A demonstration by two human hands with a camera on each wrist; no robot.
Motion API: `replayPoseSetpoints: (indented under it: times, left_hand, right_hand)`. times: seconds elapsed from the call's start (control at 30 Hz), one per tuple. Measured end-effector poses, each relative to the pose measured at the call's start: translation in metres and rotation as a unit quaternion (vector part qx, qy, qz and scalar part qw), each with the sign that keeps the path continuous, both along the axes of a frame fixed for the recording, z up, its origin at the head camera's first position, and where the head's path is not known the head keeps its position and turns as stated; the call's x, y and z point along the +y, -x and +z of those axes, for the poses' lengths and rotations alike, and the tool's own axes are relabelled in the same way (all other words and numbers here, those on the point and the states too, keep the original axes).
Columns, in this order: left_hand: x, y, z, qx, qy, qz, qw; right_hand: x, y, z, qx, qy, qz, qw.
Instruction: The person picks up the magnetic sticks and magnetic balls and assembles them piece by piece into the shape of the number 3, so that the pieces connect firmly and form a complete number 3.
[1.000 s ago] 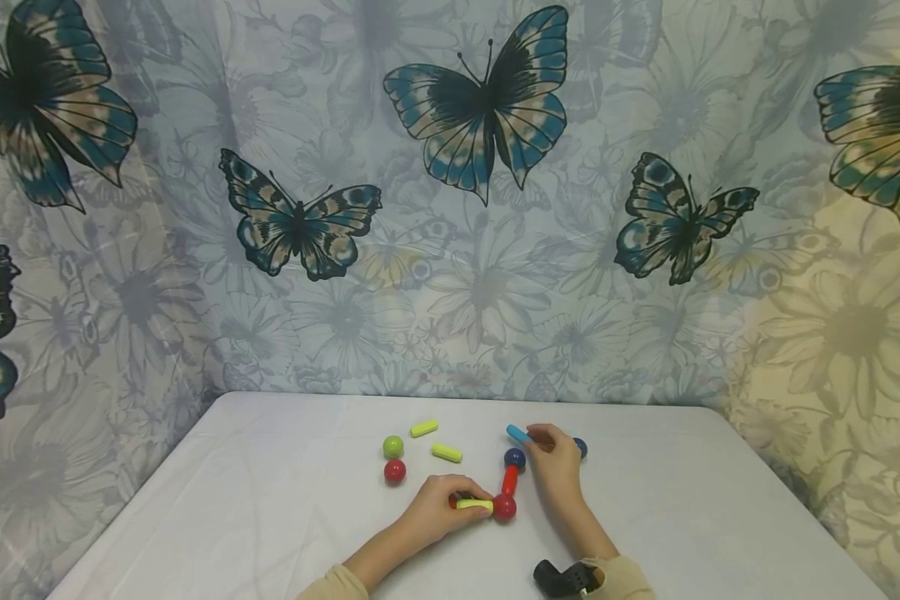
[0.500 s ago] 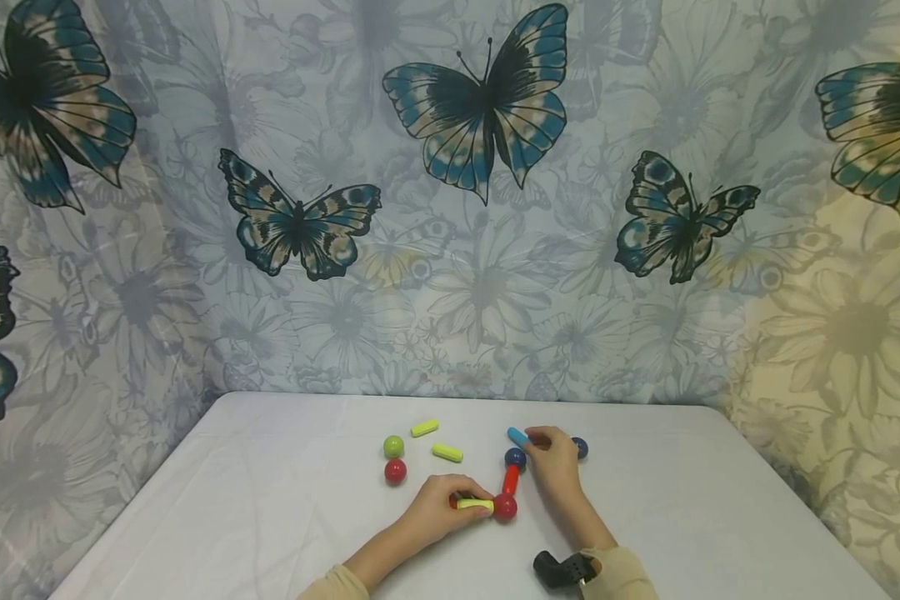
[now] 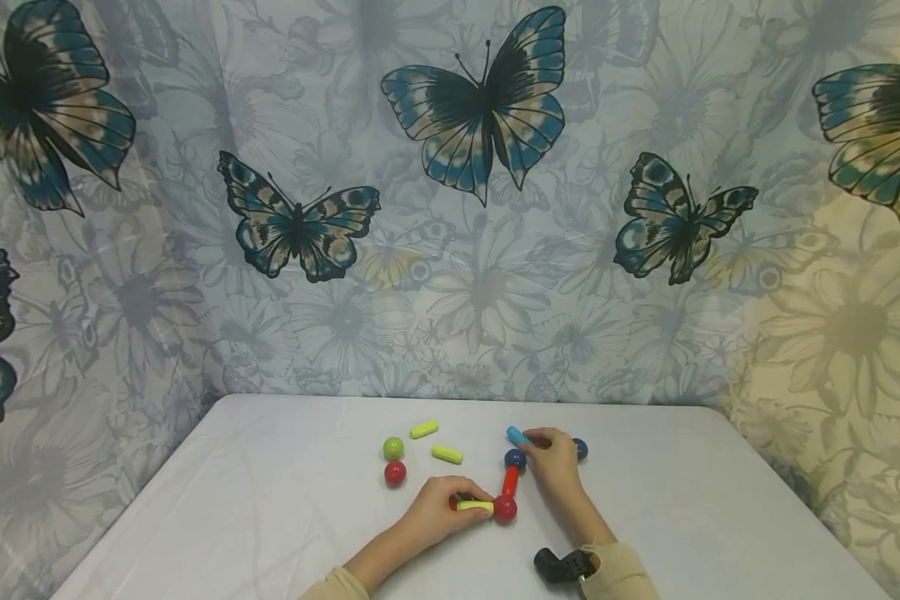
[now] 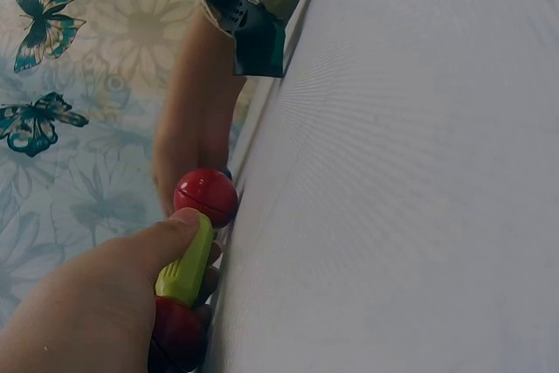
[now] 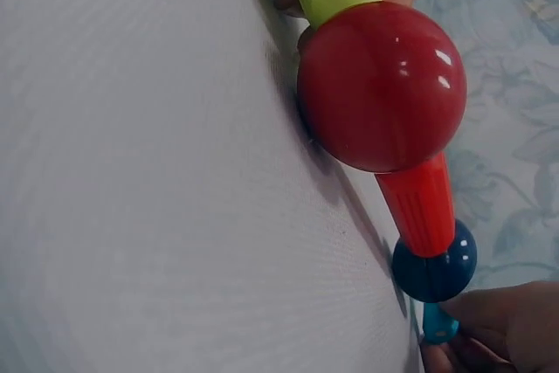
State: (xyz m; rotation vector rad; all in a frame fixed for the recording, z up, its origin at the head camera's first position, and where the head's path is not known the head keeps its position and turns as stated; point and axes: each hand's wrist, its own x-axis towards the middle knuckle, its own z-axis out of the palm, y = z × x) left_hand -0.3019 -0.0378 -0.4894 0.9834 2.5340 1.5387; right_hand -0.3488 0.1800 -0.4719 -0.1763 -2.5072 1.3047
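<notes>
My left hand (image 3: 442, 504) pinches a yellow-green rod (image 3: 475, 505) between thumb and fingers. A red ball (image 3: 505, 508) sits at the rod's right end, and another red ball (image 4: 177, 335) shows at its other end in the left wrist view. From the right-hand ball a red rod (image 3: 510, 481) runs away from me to a dark blue ball (image 3: 515, 459). My right hand (image 3: 557, 460) pinches a light blue rod (image 3: 517, 435) just beyond that ball; in the right wrist view, the rod (image 5: 439, 324) shows right at the dark blue ball.
Left of the hands on the white table (image 3: 270, 500) lie a green ball (image 3: 393, 448), a loose red ball (image 3: 395, 474) and two yellow-green rods (image 3: 423, 429). Another dark blue ball (image 3: 582, 448) is partly hidden behind the right hand. Butterfly-patterned cloth (image 3: 450, 333) stands behind the table.
</notes>
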Motion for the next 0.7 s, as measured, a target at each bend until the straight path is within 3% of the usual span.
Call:
replayPoseSetpoints:
  times: [0.37,0.7]
  left_hand:
    - [0.0001,-0.0003,0.0013,0.001,0.002,0.001,1.0000]
    - [-0.0001,0.0000,0.0009,0.002,-0.001,-0.003,1.0000]
  right_hand:
    - [-0.0013,-0.0016,0.0004,-0.018,0.078,0.012,0.997]
    - [-0.0041,-0.0029,0.0019,-0.058,0.153,0.017,0.986]
